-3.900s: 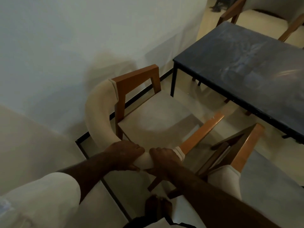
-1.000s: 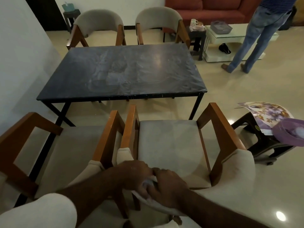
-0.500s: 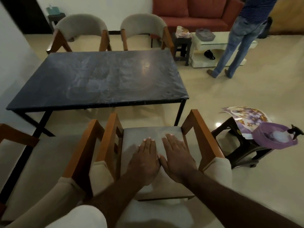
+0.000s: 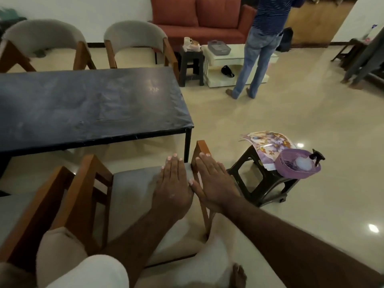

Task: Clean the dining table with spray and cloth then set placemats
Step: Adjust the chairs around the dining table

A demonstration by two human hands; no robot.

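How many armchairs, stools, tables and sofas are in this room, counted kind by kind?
Armchairs: 4
Black stools: 2
Dining table: 1
White low table: 1
Sofa: 1
Total: 9
The blurred furniture at the far right edge is not counted.

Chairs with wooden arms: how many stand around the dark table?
4. Two behind the dining table: the far left chair and the far right chair. Two on the near side: the middle chair, and the near left chair, partly cut off. Others may be out of view.
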